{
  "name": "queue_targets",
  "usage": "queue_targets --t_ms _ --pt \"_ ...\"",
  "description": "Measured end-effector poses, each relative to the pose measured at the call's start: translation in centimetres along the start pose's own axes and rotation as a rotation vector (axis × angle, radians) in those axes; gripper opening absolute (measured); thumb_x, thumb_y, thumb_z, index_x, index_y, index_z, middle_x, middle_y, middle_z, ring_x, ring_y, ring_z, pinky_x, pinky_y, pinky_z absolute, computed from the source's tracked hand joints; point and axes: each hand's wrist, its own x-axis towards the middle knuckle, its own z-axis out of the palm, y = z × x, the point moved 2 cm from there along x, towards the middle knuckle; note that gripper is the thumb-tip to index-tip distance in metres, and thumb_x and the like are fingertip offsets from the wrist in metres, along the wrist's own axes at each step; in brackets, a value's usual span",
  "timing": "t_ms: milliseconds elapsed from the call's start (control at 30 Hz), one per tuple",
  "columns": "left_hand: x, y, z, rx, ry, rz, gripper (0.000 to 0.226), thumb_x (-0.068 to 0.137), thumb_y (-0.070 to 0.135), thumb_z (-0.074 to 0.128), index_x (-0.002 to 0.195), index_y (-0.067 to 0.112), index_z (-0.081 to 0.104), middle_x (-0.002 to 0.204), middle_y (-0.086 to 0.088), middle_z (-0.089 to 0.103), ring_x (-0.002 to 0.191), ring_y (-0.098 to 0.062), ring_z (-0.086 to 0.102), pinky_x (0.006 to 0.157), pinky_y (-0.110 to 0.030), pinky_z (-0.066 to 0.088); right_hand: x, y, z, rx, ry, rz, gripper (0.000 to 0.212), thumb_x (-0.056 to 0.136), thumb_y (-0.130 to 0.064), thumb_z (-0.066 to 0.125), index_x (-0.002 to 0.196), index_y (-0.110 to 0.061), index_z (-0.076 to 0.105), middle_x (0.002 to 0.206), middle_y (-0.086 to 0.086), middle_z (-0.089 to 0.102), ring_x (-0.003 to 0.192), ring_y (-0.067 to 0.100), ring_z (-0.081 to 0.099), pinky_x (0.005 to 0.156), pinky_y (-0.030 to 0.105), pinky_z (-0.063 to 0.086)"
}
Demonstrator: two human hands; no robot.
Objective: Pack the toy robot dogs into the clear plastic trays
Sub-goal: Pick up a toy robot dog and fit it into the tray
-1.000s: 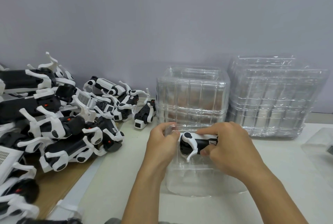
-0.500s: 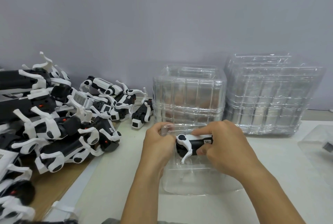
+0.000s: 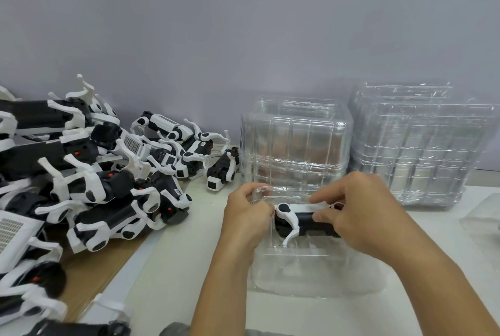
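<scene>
The toy dog (image 3: 303, 220) lies on its side between the two hands, low in the far end of the clear tray (image 3: 311, 273), one white leg pointing down toward the tray floor. The right hand (image 3: 359, 216) has its fingers curled over the dog's body, with the forefinger and thumb pinching near its back. The left hand (image 3: 247, 218) is curled at the dog's head end, its fingers closed over the tray's far left corner; whether they also touch the dog cannot be told from here.

The step in hand looks like seating this dog into its moulded pocket. It seems nearly down but not yet settled, since the leg stands free of the tray floor. The next move probably calls for a gentle press straight down from the right fingers while the left keeps the thin tray from sliding or buckling, with care that the leg slips into its groove instead of catching.

Just beyond the fingertips stand two stacks of empty trays (image 3: 295, 146), one behind the hands and one further right. Well to the left of the left hand lies the pile of dogs (image 3: 113, 181) waiting to be packed.
</scene>
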Motion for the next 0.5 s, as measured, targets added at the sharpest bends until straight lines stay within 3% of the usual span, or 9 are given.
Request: queue_targets --t_ms 133,267,367,500 --pt "-0.1 0.1 -0.1 0.001 -0.011 0.002 0.037 0.081 -0.004 0.060 0.099 0.028 0.070 0.103 0.012 0.067 0.085 0.000 0.061 0.046 -0.002 0.037 -0.3 -0.7 -0.6 0.044 -0.018 -0.030 0.025 0.076 -0.034 0.086 0.098 -0.039 0.076 0.111 -0.010 0.068 0.083 0.002 0.059 0.060 0.009 0.039" --pt "-0.2 0.2 -0.1 0.006 -0.024 0.009 0.038 0.082 -0.003 0.058 0.099 0.029 0.069 0.106 0.012 0.066 0.089 -0.001 0.061 0.057 -0.012 0.043 -0.6 -2.3 0.7 0.090 -0.134 -0.115 0.037 0.068 -0.038 0.089 0.102 -0.043 0.075 0.117 -0.023 0.067 0.104 -0.002 0.058 0.077 0.010 0.042" --pt "-0.2 0.2 -0.1 0.006 -0.023 0.008 0.038 0.081 -0.004 0.057 0.098 0.029 0.069 0.107 0.011 0.066 0.092 -0.001 0.060 0.064 -0.018 0.042 -0.5 -2.8 1.7 0.060 -0.141 -0.148 0.042 0.065 -0.038 0.091 0.104 -0.040 0.075 0.115 -0.025 0.066 0.097 -0.008 0.054 0.069 0.001 0.039" --pt "-0.3 0.2 -0.1 -0.001 -0.016 -0.008 0.039 0.081 -0.004 0.055 0.099 0.028 0.068 0.102 0.012 0.067 0.087 0.000 0.059 0.059 -0.014 0.041 -0.3 -2.9 2.4 0.069 -0.082 -0.146 0.046 0.059 -0.039 0.094 0.101 -0.035 0.078 0.107 -0.020 0.070 0.097 -0.002 0.060 0.079 0.010 0.045"
